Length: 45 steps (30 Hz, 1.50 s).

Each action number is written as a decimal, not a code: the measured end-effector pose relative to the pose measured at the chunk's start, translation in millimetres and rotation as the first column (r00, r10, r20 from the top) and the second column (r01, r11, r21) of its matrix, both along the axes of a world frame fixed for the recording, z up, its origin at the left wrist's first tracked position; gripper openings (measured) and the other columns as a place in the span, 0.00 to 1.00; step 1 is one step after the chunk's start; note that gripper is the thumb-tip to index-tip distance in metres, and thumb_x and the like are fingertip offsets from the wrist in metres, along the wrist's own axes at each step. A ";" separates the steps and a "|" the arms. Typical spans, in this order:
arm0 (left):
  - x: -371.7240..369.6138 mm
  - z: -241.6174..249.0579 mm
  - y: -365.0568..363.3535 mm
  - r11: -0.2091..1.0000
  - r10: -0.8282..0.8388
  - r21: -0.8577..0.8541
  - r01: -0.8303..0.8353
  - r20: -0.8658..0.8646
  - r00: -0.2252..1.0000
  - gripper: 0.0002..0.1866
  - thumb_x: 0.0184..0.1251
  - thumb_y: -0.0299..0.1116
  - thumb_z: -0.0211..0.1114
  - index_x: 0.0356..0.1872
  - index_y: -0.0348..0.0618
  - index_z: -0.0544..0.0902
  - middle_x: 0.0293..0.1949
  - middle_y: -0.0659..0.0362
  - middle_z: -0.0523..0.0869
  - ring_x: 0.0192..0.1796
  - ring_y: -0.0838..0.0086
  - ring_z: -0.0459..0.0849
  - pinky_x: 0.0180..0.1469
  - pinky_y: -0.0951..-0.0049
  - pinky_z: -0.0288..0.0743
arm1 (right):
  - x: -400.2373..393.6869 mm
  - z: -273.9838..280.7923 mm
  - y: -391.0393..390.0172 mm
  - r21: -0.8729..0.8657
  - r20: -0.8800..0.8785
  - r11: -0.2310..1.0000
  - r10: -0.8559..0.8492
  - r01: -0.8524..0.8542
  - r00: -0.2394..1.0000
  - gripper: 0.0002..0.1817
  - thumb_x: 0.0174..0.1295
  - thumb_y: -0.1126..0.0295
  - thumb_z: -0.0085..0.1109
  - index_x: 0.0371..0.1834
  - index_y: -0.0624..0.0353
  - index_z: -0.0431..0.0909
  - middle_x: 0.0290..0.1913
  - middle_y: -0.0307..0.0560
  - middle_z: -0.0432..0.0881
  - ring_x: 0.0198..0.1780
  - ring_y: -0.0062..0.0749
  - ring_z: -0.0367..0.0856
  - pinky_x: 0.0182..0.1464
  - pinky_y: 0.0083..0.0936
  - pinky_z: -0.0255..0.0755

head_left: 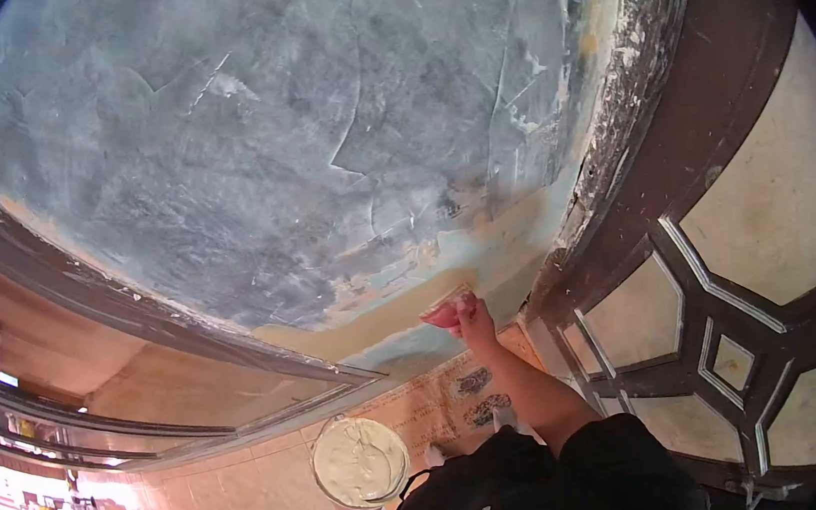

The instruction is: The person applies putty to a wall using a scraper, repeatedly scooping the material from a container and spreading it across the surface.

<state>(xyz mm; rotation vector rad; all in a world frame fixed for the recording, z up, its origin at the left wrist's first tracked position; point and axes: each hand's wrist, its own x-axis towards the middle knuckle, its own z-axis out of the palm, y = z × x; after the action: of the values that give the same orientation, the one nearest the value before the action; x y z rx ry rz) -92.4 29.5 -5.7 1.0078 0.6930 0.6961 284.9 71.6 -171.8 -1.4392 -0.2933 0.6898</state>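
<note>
Fingers wrapped round a red scraper (pixel 447 308), my right hand (pixel 470 316) is at the lower part of the wall. The scraper's pale edge lies against or very close to the wall (pixel 245 153), which has blue-grey patches and a beige band low down. At the lower middle, a round bucket (pixel 323 493) of creamy white paste is held up at my left side. My left forearm comes up beneath it, and the left hand is hidden under or behind the bucket.
A dark door (pixel 677 360) with pale panels stands on the right, beside a rough, flaking frame (pixel 626 89). On the left runs a dark wooden frame (pixel 56 257). Printed cardboard (pixel 425 404) lies on the floor near my feet.
</note>
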 end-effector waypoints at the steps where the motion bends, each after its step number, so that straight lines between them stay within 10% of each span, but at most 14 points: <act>1: 2.6 0.7 0.8 1.000 -0.008 -0.006 0.008 0.004 1.000 0.33 0.71 0.57 0.46 0.70 0.47 0.60 0.66 0.54 0.70 0.66 0.61 0.71 0.65 0.52 0.70 | -1.8 1.1 -13.6 -0.164 0.128 0.984 -0.046 0.067 0.991 0.19 0.69 0.56 0.54 0.48 0.62 0.67 0.33 0.48 0.78 0.23 0.27 0.81 0.23 0.22 0.76; 6: 19.8 2.7 -0.3 0.999 -0.016 -0.042 0.017 0.035 0.999 0.33 0.71 0.57 0.46 0.70 0.47 0.60 0.66 0.54 0.70 0.66 0.61 0.71 0.65 0.52 0.70 | -8.8 -5.2 -45.5 -0.215 -0.306 0.977 -0.080 0.013 0.949 0.18 0.69 0.57 0.55 0.48 0.60 0.66 0.31 0.47 0.78 0.21 0.27 0.80 0.21 0.26 0.75; 9: 32.6 5.0 -1.0 0.998 -0.019 -0.064 0.022 0.053 0.998 0.33 0.71 0.57 0.46 0.70 0.47 0.60 0.66 0.54 0.70 0.66 0.61 0.71 0.65 0.52 0.70 | -2.9 -9.0 -42.8 0.015 -0.080 0.998 0.062 -0.061 0.995 0.17 0.68 0.59 0.57 0.48 0.58 0.66 0.29 0.46 0.77 0.22 0.27 0.78 0.20 0.26 0.73; 14: 47.4 6.1 -8.2 0.995 -0.003 -0.096 0.011 0.075 0.997 0.33 0.71 0.56 0.47 0.70 0.47 0.60 0.66 0.54 0.70 0.66 0.61 0.71 0.65 0.52 0.70 | 48.2 -47.8 -35.4 -0.209 0.391 0.952 -0.127 0.223 0.912 0.16 0.67 0.60 0.56 0.43 0.61 0.67 0.28 0.47 0.77 0.21 0.29 0.77 0.19 0.26 0.72; 18: 57.5 9.4 -8.0 0.994 0.009 -0.107 0.002 0.101 0.995 0.33 0.71 0.56 0.47 0.70 0.47 0.60 0.66 0.54 0.70 0.66 0.61 0.71 0.65 0.52 0.70 | 42.1 -31.2 -66.5 -0.220 0.001 0.970 -0.104 0.102 0.995 0.17 0.67 0.57 0.56 0.45 0.62 0.68 0.31 0.48 0.79 0.18 0.27 0.75 0.17 0.24 0.70; 21: 74.3 14.3 -6.8 0.992 0.027 -0.128 -0.011 0.124 0.992 0.33 0.71 0.56 0.47 0.70 0.47 0.60 0.66 0.54 0.70 0.66 0.61 0.71 0.65 0.52 0.70 | 31.7 -38.3 -76.6 -0.465 -0.087 0.882 0.042 -0.078 0.995 0.24 0.65 0.52 0.56 0.50 0.63 0.70 0.42 0.58 0.82 0.40 0.48 0.84 0.40 0.40 0.77; 26: 74.3 8.9 -19.5 0.986 0.040 -0.164 -0.015 0.147 0.988 0.33 0.71 0.55 0.48 0.70 0.47 0.60 0.66 0.54 0.70 0.66 0.61 0.71 0.65 0.52 0.70 | 29.1 16.3 -46.2 -0.315 0.483 0.948 0.129 0.035 0.866 0.24 0.63 0.49 0.57 0.44 0.62 0.70 0.37 0.60 0.82 0.40 0.57 0.82 0.40 0.43 0.76; 30: 86.3 15.5 -12.9 0.981 0.048 -0.191 -0.017 0.162 0.986 0.33 0.71 0.55 0.48 0.70 0.47 0.60 0.66 0.54 0.70 0.66 0.62 0.71 0.65 0.52 0.70 | 74.6 -19.9 -42.8 -0.327 0.571 0.907 -0.034 0.265 0.820 0.23 0.62 0.51 0.58 0.43 0.62 0.71 0.37 0.62 0.82 0.41 0.60 0.81 0.41 0.44 0.75; 32: 84.8 14.5 -15.3 0.980 0.053 -0.197 -0.018 0.174 0.983 0.33 0.71 0.55 0.48 0.70 0.47 0.60 0.66 0.54 0.70 0.66 0.62 0.71 0.65 0.52 0.70 | 77.2 -85.4 -60.3 -0.175 0.480 0.936 -0.189 0.305 0.857 0.15 0.66 0.59 0.56 0.43 0.60 0.72 0.31 0.46 0.82 0.31 0.34 0.81 0.36 0.35 0.76; 36: 84.9 14.2 -17.8 0.973 0.073 -0.228 -0.027 0.195 0.978 0.33 0.71 0.55 0.49 0.70 0.47 0.60 0.66 0.54 0.70 0.66 0.62 0.71 0.65 0.52 0.70 | 36.3 -69.1 -99.3 -0.361 -0.059 0.929 0.068 -0.085 0.996 0.12 0.68 0.62 0.54 0.47 0.58 0.71 0.31 0.45 0.80 0.30 0.29 0.81 0.30 0.27 0.76; 38: 70.1 7.4 -26.6 0.970 0.077 -0.242 -0.025 0.206 0.975 0.33 0.71 0.55 0.49 0.70 0.47 0.60 0.66 0.54 0.70 0.66 0.62 0.71 0.65 0.52 0.70 | 2.3 -34.7 -94.7 -0.092 -0.470 0.989 0.057 -0.113 0.881 0.15 0.69 0.62 0.54 0.54 0.56 0.68 0.35 0.45 0.78 0.31 0.29 0.82 0.28 0.20 0.77; 45: 91.0 20.8 -10.3 0.960 0.064 -0.280 0.003 0.233 0.970 0.33 0.71 0.54 0.49 0.70 0.47 0.60 0.66 0.54 0.70 0.66 0.62 0.71 0.65 0.52 0.70 | -39.4 104.0 -25.3 0.263 -0.526 0.956 0.252 -0.127 0.812 0.22 0.69 0.57 0.55 0.59 0.57 0.63 0.44 0.48 0.77 0.38 0.35 0.85 0.38 0.28 0.82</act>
<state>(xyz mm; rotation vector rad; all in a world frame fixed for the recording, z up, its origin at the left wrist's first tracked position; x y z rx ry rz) -1.4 19.2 15.1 0.6423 0.5758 0.7115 245.5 46.3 -67.8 -0.9500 -0.0497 1.1736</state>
